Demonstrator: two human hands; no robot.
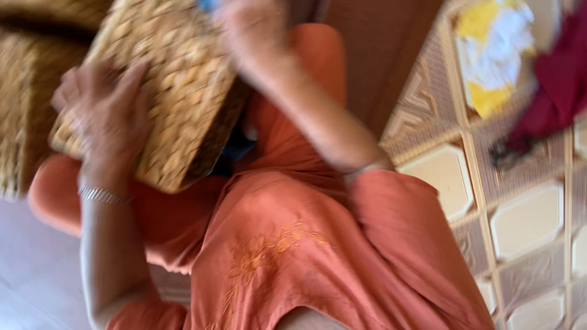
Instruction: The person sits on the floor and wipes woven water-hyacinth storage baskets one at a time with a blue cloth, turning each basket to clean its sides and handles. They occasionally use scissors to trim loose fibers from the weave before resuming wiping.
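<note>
A woven straw basket (171,73) rests tilted on my lap, over orange clothing (275,244). My left hand (104,110) lies flat on the basket's near side with fingers spread, a bracelet at the wrist. My right hand (254,33) is blurred at the basket's top edge, and a small blue thing (208,5) shows just beside it at the frame's top. Whether the right hand grips anything cannot be made out.
More woven straw work (24,91) lies at the left. To the right is a patterned tiled floor (526,214) with a yellow and white cloth (489,49) and a dark red cloth (556,85) on it.
</note>
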